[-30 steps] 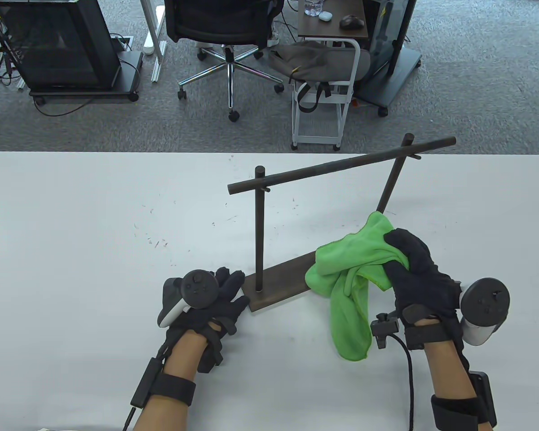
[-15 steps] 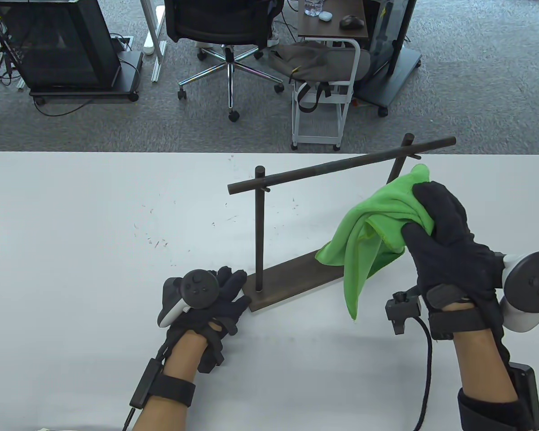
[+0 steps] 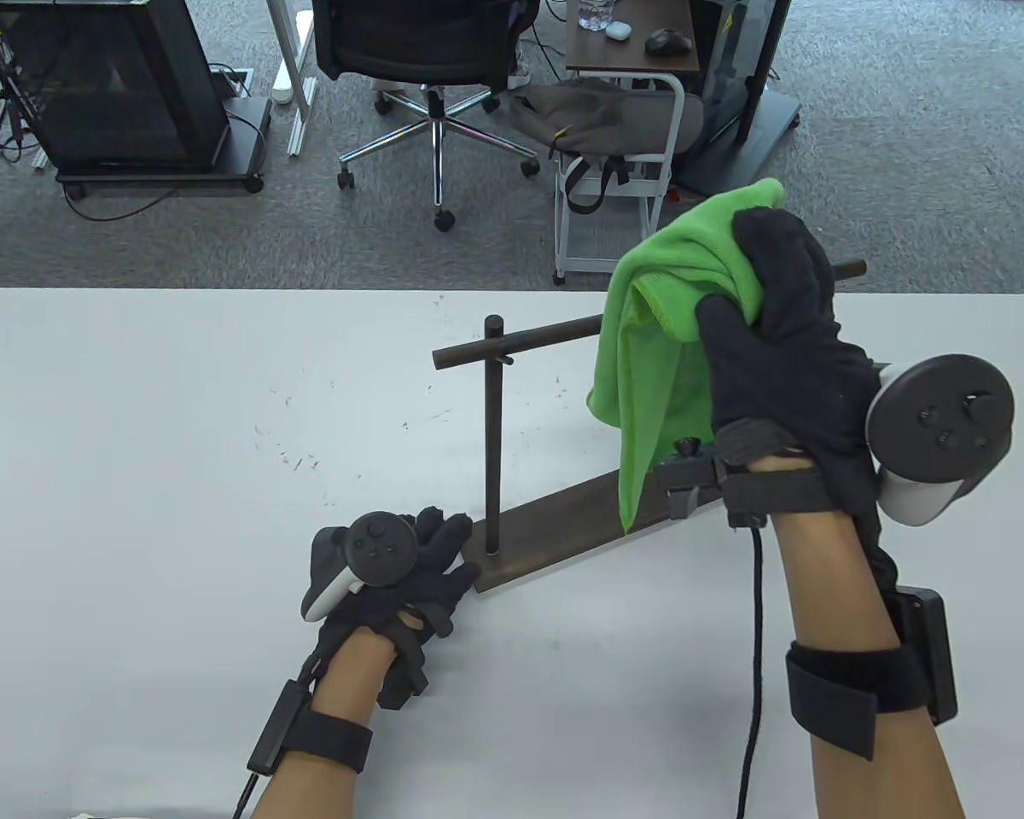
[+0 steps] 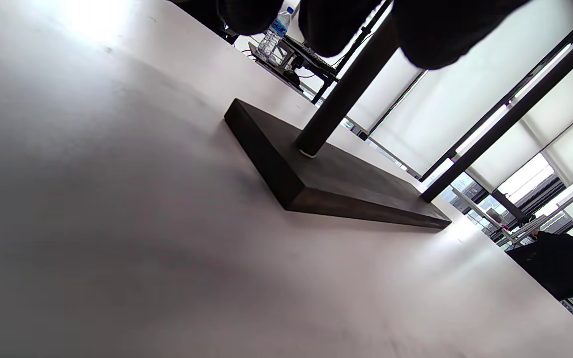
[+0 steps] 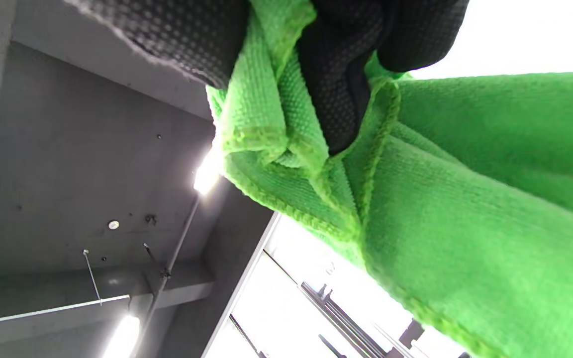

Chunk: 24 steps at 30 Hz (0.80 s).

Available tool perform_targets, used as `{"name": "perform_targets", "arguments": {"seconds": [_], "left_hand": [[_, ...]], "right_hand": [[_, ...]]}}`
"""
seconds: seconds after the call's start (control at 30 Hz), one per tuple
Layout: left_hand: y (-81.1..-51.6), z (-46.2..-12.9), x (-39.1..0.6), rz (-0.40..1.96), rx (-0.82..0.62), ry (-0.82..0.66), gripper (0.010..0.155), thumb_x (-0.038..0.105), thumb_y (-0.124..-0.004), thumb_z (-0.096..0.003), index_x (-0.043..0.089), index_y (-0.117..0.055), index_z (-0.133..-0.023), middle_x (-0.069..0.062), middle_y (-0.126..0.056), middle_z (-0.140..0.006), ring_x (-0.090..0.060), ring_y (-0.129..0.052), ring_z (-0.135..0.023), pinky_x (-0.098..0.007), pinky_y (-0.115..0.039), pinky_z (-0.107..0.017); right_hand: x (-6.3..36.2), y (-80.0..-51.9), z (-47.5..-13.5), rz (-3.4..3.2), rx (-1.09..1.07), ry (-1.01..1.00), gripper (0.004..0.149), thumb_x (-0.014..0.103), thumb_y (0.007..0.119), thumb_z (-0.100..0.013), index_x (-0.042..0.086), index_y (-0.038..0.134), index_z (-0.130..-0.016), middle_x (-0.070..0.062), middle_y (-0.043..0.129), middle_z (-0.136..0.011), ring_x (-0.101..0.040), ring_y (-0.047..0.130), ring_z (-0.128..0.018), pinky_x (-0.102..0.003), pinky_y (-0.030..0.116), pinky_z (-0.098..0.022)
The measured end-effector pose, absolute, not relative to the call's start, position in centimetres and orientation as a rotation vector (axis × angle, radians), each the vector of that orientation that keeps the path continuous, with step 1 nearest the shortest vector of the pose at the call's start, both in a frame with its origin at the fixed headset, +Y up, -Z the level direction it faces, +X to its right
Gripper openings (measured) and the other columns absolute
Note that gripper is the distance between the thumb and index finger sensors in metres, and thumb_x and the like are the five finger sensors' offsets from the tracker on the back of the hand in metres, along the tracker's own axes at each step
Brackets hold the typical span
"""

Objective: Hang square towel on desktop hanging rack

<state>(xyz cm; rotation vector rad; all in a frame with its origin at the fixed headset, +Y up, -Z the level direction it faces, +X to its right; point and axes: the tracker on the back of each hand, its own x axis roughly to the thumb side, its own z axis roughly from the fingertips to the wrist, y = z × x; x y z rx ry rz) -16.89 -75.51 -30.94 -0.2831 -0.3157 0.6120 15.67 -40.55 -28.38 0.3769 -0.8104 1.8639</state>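
My right hand [image 3: 776, 324] grips a bunched green square towel [image 3: 657, 341] and holds it up in front of the right part of the rack's crossbar [image 3: 520, 339]. The towel hangs down to about the rack's base [image 3: 563, 529] and hides the right post. In the right wrist view my fingers [image 5: 336, 74] pinch the towel's folds [image 5: 465, 199]. My left hand [image 3: 410, 572] rests on the table by the left end of the base, next to the left post [image 3: 493, 426]. The left wrist view shows the base [image 4: 326, 184] and post [image 4: 346, 89] beyond my fingertips [image 4: 435, 35].
The white table [image 3: 179, 444] extends to the left and front of the rack. Beyond its far edge stand an office chair [image 3: 427, 60], a white cart [image 3: 614, 171] and a dark cabinet [image 3: 111, 85].
My right hand has lifted the towel from the base up and away, to the height of the crossbar and above. My left hand has stayed by the base.
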Motion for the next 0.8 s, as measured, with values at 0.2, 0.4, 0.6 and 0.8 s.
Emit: {"name": "perform_targets", "arguments": {"seconds": [0.2,0.4,0.6,0.8], "left_hand": [[-75.7,-31.0,-16.7,0.630,-0.294,-0.324,0.070,0.051,-0.074,-0.0528,0.020,-0.055,-0.113,-0.019,-0.040,-0.115,-0.060,-0.028,-0.104,-0.073,-0.021,-0.061],[-76.0,-31.2,-16.8,0.643,-0.315,-0.314,0.070,0.051,-0.074,-0.0529,0.019,-0.057,-0.112,-0.019,-0.040,-0.115,-0.060,-0.028,-0.104,-0.074,-0.021,-0.061],[-75.9,-31.2,-16.9,0.650,-0.315,-0.316,0.069,0.051,-0.074,-0.0530,0.019,-0.056,-0.112,-0.019,-0.040,-0.115,-0.060,-0.028,-0.104,-0.074,-0.021,-0.061],[-76.1,-31.1,-17.3,0.662,-0.317,-0.299,0.070,0.051,-0.074,-0.0530,0.019,-0.056,-0.112,-0.019,-0.040,-0.115,-0.060,-0.028,-0.104,-0.074,-0.021,-0.061]], "right_hand": [[12.7,-42.7,-32.5,1.941,0.527,-0.505,0.080,0.040,0.077,-0.054,0.035,0.013,-0.102,-0.024,0.013,-0.111,-0.047,0.064,-0.097,-0.069,0.050,-0.066],[11.5,-44.8,-33.8,1.945,0.538,-0.394,0.077,0.051,0.075,-0.055,0.043,0.013,-0.102,-0.017,0.009,-0.114,-0.057,0.047,-0.100,-0.072,0.037,-0.065],[12.7,-44.5,-33.5,1.884,0.531,-0.480,0.076,0.051,0.075,-0.055,0.041,0.017,-0.103,-0.018,0.016,-0.115,-0.051,0.049,-0.101,-0.070,0.038,-0.066],[16.4,-44.6,-31.8,2.011,0.468,-0.556,0.076,0.049,0.076,-0.054,0.030,0.024,-0.105,-0.020,0.025,-0.115,-0.051,0.049,-0.101,-0.069,0.037,-0.066]]}}
